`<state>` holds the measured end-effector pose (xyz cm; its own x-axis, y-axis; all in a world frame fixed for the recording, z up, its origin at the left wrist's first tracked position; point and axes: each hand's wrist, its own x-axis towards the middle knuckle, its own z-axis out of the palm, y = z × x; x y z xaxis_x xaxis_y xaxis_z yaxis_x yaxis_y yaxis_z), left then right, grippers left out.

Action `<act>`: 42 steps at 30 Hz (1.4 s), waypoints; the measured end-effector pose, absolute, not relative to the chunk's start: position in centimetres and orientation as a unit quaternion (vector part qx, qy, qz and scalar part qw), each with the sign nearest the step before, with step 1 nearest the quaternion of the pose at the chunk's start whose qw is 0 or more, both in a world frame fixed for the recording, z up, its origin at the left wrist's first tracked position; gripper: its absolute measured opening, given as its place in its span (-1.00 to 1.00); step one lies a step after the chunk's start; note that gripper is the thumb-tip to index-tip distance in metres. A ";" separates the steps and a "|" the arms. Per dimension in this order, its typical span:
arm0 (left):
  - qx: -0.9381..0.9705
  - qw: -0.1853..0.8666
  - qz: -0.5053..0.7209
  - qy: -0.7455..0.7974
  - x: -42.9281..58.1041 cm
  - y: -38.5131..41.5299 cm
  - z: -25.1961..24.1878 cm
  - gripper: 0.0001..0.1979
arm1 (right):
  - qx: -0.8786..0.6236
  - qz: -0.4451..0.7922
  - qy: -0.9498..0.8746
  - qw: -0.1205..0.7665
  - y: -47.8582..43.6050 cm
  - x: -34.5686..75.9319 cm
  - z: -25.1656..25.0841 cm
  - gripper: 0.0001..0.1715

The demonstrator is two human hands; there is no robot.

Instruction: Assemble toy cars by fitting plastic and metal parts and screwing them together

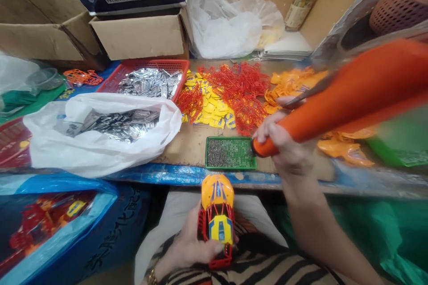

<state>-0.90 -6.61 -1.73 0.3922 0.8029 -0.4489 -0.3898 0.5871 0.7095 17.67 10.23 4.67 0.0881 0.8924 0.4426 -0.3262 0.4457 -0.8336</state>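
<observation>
My left hand (187, 245) is closed round a toy car (217, 216) with an orange shell, a yellow and blue insert and a red cage frame, held over my lap. My right hand (284, 142) grips an orange electric screwdriver (351, 93), its tip resting at the right edge of a small green tray of screws (230, 153) on the bench. The screwdriver's body runs up to the right, blurred.
A white bag of silver parts (100, 133) and a red basket of silver parts (147, 81) lie at left. Red frames (240, 89), yellow pieces (210, 107) and orange shells (294, 82) are heaped behind the tray. Cardboard boxes (140, 31) stand at the back. A blue bag with finished cars (47, 222) sits at lower left.
</observation>
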 end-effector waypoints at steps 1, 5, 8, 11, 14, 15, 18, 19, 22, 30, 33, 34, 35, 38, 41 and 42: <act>0.255 0.792 0.377 0.407 -0.9 -6.6 -1.8 -0.49 | -0.280 0.448 -0.509 0.679 10.2 17.5 4.4 -0.76; 0.198 0.796 0.389 0.420 -0.9 -6.7 -1.8 -0.43 | -0.302 0.455 -0.511 0.664 10.0 17.1 3.8 -0.74; 0.159 0.792 0.405 0.428 -0.8 -6.8 -2.0 -0.37 | -0.317 0.447 -0.520 0.655 10.0 17.0 3.4 -0.71; 0.148 0.791 0.433 0.405 -0.8 -6.7 -2.3 -0.38 | -0.331 0.439 -0.517 0.656 10.2 17.0 3.1 -0.66; 0.144 0.793 0.445 0.391 -0.8 -6.4 -2.5 -0.39 | -0.337 0.433 -0.520 0.655 10.4 16.9 2.7 -0.67; 0.143 0.793 0.446 0.389 -0.8 -6.3 -2.5 -0.38 | -0.338 0.430 -0.522 0.654 10.4 16.9 2.6 -0.70; 0.137 0.795 0.449 0.383 -0.8 -6.1 -2.3 -0.39 | -0.339 0.428 -0.527 0.652 10.4 16.8 2.4 -0.77; 0.134 0.795 0.451 0.382 -0.8 -6.1 -2.2 -0.41 | -0.336 0.430 -0.528 0.651 10.3 16.8 2.4 -0.78; 0.118 0.790 0.459 0.390 -1.0 -5.9 -2.0 -0.45 | -0.327 0.429 -0.534 0.652 10.2 16.6 2.6 -0.78; 0.097 0.765 0.486 0.411 -0.9 -4.7 -1.7 -0.51 | -0.336 0.424 -0.559 0.628 10.5 16.7 2.5 -0.58; 0.110 0.764 0.487 0.408 -0.9 -4.3 -1.3 -0.50 | -0.344 0.413 -0.557 0.634 10.5 16.8 2.2 -0.63; 0.112 0.765 0.488 0.405 -0.9 -4.2 -1.2 -0.49 | -0.347 0.409 -0.556 0.635 10.5 16.9 2.2 -0.66; 0.110 0.767 0.490 0.400 -1.0 -4.2 -1.2 -0.48 | -0.352 0.406 -0.555 0.635 10.5 16.9 2.2 -0.69; 0.075 0.773 0.496 0.387 -1.2 -4.1 -1.3 -0.47 | -0.361 0.408 -0.555 0.629 10.4 16.8 2.4 -0.75; 0.032 0.766 0.502 0.399 -1.0 -3.8 -1.2 -0.48 | -0.365 0.406 -0.546 0.636 10.4 16.7 2.6 -0.77; 0.021 0.761 0.504 0.408 -0.9 -3.6 -1.0 -0.49 | -0.366 0.403 -0.541 0.641 10.4 16.6 2.7 -0.78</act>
